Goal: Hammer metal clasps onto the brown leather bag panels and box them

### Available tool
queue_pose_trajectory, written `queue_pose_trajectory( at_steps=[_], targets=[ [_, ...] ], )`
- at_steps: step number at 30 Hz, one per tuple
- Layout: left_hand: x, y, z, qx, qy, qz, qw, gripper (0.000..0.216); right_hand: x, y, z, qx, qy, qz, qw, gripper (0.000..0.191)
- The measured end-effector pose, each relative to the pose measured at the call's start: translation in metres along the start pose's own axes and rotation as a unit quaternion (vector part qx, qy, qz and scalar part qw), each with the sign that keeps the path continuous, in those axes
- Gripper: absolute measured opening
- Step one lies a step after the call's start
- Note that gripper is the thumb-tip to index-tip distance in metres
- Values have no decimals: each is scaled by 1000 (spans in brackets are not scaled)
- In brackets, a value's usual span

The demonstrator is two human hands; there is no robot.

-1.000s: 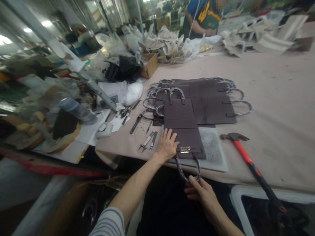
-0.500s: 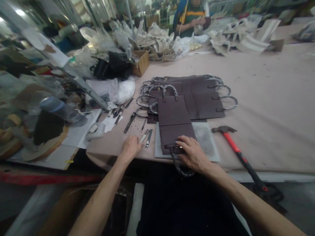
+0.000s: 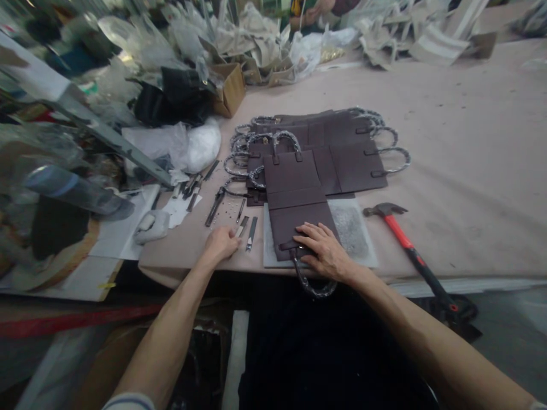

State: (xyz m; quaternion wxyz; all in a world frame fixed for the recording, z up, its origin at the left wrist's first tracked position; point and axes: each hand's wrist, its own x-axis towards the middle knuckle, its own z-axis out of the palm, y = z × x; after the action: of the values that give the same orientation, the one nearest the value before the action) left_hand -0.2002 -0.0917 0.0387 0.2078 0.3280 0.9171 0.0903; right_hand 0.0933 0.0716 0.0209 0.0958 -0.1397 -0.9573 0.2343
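Observation:
A dark brown leather bag panel (image 3: 294,196) lies over a pale slab (image 3: 359,228) at the table's front edge. My right hand (image 3: 325,250) rests flat on its near end, fingers stretched out, beside the strap tab. From that end a plastic-wrapped handle (image 3: 314,290) hangs over the edge. To the left, my left hand (image 3: 221,244) has its fingers curled together at the near end of a flat metal tool (image 3: 243,225), hiding that end. A second metal tool (image 3: 252,233) lies between this hand and the slab.
More brown panels with wrapped handles (image 3: 359,165) are stacked behind. A red and black claw hammer (image 3: 399,230) lies on the right, its grip past the edge. Several hand tools (image 3: 215,206) and tiny studs lie left. Plastic bags, a cardboard box (image 3: 231,88) and a co-worker's hands (image 3: 318,10) are farther back.
The view has tipped down and shifted slightly right. My left hand stays at the metal tool, fingers a little more curled. My right hand remains flat on the panel.

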Motion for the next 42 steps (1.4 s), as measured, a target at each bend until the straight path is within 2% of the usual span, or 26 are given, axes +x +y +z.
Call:
queue_pose_trajectory(
  at_steps=[2, 3, 5, 7, 9, 11, 14, 17, 20, 30, 39, 42],
  targets=[
    [-4, -9, -2, -182, -15, -22, 983, 25, 0, -1, 0, 7, 6, 0, 1000, 51],
    [-8, -12, -1, -292, -23, -29, 956, 31, 0, -1, 0, 10, 8, 1, 1000, 51],
    [-18, -10, 6, -481, -27, -34, 876, 46, 0, -1, 0, 11, 13, 3, 1000, 50],
    [-30, 1, 18, -584, -8, -17, 811, 54, 0, -2, 0, 9, 14, 4, 1000, 50],
    [-41, 17, 34, -616, 30, 15, 787, 52, 0, -2, 0, 9, 12, 2, 1000, 51],
    [-50, 33, 49, -606, 72, 55, 790, 43, -1, -1, 0, 13, 10, 0, 1000, 53],
    [-60, 49, 63, -556, 108, 131, 813, 28, -1, -1, 0, 21, 11, 1, 1000, 53],
    [-67, 56, 69, -493, 123, 221, 832, 17, -1, -1, 0, 21, 13, 4, 1000, 52],
    [-71, 57, 74, -449, 149, 283, 834, 10, -1, -1, 0, 19, 12, 5, 1000, 50],
    [-75, 57, 85, -417, 205, 291, 837, 10, -1, -1, 1, 29, 5, 11, 999, 52],
    [-76, 60, 90, -397, 195, 322, 837, 10, -1, 0, 1, 22, 4, 10, 1000, 53],
    [-76, 61, 89, -373, 197, 326, 846, 7, -1, -1, 1, 23, 4, 11, 1000, 53]
  ],
)
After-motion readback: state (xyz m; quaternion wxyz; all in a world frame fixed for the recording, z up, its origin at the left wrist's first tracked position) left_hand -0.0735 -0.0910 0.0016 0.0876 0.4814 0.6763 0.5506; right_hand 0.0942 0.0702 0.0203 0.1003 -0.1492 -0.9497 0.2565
